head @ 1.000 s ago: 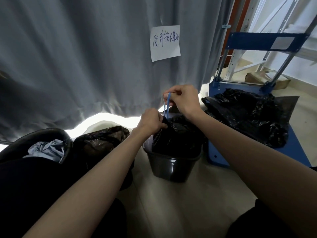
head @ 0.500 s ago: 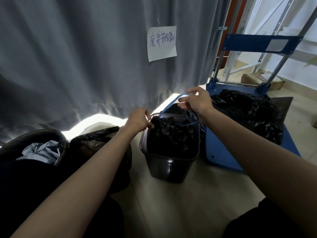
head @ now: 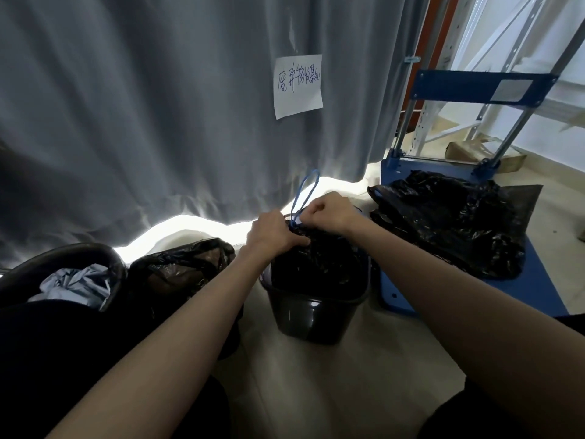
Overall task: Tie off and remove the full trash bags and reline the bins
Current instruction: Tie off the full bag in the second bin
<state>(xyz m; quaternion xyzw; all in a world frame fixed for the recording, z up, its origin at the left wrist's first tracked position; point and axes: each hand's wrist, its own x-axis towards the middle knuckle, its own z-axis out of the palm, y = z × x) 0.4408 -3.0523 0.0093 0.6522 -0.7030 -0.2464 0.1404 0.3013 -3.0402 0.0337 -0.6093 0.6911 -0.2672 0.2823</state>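
Note:
A small black bin (head: 316, 315) stands on the floor in the middle, with a full black trash bag (head: 319, 264) bunched up inside it. A blue drawstring (head: 305, 191) loops upward from the bag's gathered neck. My left hand (head: 273, 229) grips the neck of the bag. My right hand (head: 329, 212) pinches the drawstring at its base, right beside the left hand. The knot itself is hidden between my fingers.
A blue hand cart (head: 474, 280) at the right carries filled black bags (head: 449, 226). Another black bag (head: 180, 274) sits left of the bin, beside a bin with grey cloth (head: 79, 286). A grey curtain (head: 158, 106) with a paper sign (head: 297, 85) hangs behind.
The bag's mouth, spread wide half a second ago, is gathered shut. My right hand came back in from the right rim to the neck, and the drawstring loop stands up.

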